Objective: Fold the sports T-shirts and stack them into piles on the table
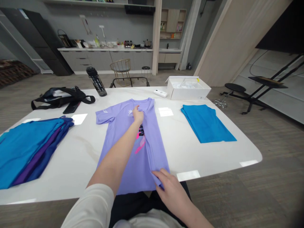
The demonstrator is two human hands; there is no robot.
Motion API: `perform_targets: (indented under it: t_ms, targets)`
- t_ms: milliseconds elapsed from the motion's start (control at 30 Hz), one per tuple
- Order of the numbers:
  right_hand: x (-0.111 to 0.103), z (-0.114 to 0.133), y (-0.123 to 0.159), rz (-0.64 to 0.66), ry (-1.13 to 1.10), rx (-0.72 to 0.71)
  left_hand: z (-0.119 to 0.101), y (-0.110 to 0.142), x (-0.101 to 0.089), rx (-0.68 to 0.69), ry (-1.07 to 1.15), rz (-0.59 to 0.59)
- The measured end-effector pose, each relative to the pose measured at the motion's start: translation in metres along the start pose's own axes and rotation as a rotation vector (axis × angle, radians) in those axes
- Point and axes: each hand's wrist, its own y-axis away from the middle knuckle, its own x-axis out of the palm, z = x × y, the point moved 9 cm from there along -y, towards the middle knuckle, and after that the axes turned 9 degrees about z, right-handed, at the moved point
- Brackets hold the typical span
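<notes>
A lavender T-shirt [125, 142] lies on the white table with its collar away from me. Its right side is folded inward over part of the pink and black print, while the left sleeve lies spread out. Near the collar, my left hand [138, 116] is closed on the edge of the folded part; its fingertips are partly hidden. At the near right corner, by the hem, my right hand [169, 186] pinches the fabric between thumb and fingers.
A folded blue garment [207, 123] lies to the right, and a stack of blue and purple clothes [30, 145] to the left. Further back are a black bag [63, 96], a phone [71, 107], a dark bottle [97, 81], a small white device [160, 93] and a white box [187, 92].
</notes>
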Motion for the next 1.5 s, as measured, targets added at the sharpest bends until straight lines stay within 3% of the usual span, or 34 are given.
perform_targets:
  t_ms: [200,367,500,633,800,867,1000,1100,1200,1333,1400,1500]
  targets:
    - [0.028,0.008,-0.007,0.14,0.166,-0.062,-0.012,0.042,-0.001,0.259,-0.4,0.097]
    - [0.03,0.011,-0.009,0.223,0.173,-0.089,-0.025,0.111,0.026,0.547,-0.602,0.337]
    - [0.024,0.009,-0.008,0.238,0.116,-0.066,-0.009,0.164,0.04,0.525,-0.643,0.515]
    - [0.02,0.012,-0.007,0.243,-0.004,-0.087,0.0,0.189,0.039,0.496,-0.665,0.536]
    - [-0.004,0.005,-0.041,0.157,-0.098,-0.122,-0.002,0.192,0.035,0.489,-0.695,0.523]
    - [-0.027,-0.005,-0.077,0.062,-0.064,-0.131,-0.003,0.193,0.035,0.496,-0.692,0.538]
    - [-0.095,-0.032,-0.166,-0.275,0.147,-0.089,-0.006,0.194,0.035,0.517,-0.695,0.542]
    - [-0.125,-0.048,-0.227,-0.344,0.268,-0.046,-0.007,0.194,0.035,0.512,-0.709,0.519]
    - [-0.135,-0.063,-0.266,-0.33,0.351,0.008,-0.008,0.196,0.035,0.52,-0.705,0.516]
    - [-0.126,-0.08,-0.285,-0.275,0.425,0.048,-0.009,0.185,0.02,0.468,-0.579,0.456]
    - [-0.122,-0.085,-0.287,-0.264,0.449,0.053,-0.011,0.162,0.005,0.421,-0.489,0.375]
    - [-0.121,-0.089,-0.288,-0.266,0.471,0.076,-0.016,0.101,-0.015,0.395,-0.413,0.232]
